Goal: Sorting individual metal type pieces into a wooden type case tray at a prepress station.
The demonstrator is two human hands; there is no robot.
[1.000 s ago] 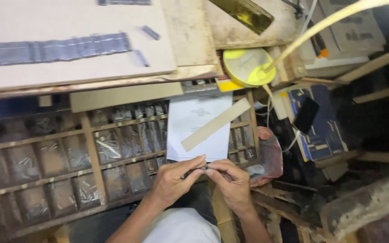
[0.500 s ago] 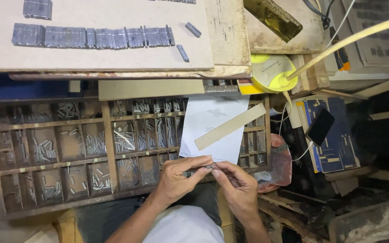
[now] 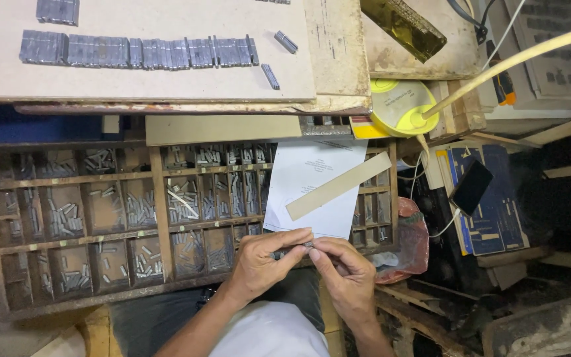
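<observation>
The type case fills the left and middle of the frame, its wooden compartments stocked with small metal sorts. Above it, in the upper left, a pale board carries a long row of set type with a shorter block at the top edge and two loose pieces to the right of the row; I judge those lines finished. A white sheet lies over the case right of centre, a tan strip laid slantwise across it. A yellow reel sits in the upper middle, a dark phone on blue books at right.

At lower centre, over the case's front edge, my left hand is curled closed around a short line of type, thumb and fingers pinching it. My right hand meets it, fingertips closed on the line's right end. Whether a stick holds the type I cannot tell. The line in my hands looks far shorter than the row on the board, so I judge it only begun.
</observation>
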